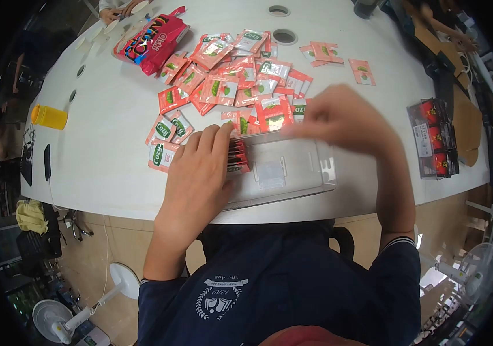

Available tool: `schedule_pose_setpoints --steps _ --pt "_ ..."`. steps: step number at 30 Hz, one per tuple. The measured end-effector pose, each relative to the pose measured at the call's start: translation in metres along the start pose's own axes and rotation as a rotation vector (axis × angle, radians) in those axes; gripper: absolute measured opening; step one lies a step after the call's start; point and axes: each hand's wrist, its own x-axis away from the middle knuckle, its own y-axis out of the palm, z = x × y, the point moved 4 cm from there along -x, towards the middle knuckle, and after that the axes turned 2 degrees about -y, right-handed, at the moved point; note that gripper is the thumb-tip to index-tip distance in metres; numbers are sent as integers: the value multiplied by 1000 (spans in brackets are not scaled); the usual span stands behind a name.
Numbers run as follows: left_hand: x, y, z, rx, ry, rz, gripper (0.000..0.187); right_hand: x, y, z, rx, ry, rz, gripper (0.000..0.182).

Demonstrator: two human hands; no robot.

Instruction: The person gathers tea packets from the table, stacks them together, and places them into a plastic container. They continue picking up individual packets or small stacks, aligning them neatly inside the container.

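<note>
A clear plastic tray (304, 183) lies near the table's front edge. Several red sachets (237, 155) stand packed on edge in its left part. My left hand (200, 167) curves over that row, fingers at the far side and thumb at the near side, holding it and hiding much of it. Above the tray's far right rim is my right hand (341, 121), blurred by motion with its fingers bent; whether anything is in them cannot be made out. Just beyond the tray spreads a loose pile of red and white Cozy sachets (220, 89).
A pink snack bag (153, 43) lies behind the pile at left. A yellow container (49, 117) is at far left, near a dark phone (47, 162). At right stands a clear box with red items (435, 138). Another person's hands (116, 12) show at the far edge.
</note>
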Motion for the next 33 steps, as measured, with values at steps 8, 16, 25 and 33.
schedule_pose_setpoints --steps 8,16,25,33 --pt "-19 -63 -23 274 106 227 94 -29 -19 84 -8 124 278 36" --pt "-117 23 -84 1023 -61 17 27 -28 6 99 51 150 -23 50" --pt "-117 25 -89 1105 58 168 35 -12 -44 111 -237 272 102 25" --pt "-122 29 -55 1419 12 -99 54 -67 -25 18 -365 -129 104 27"
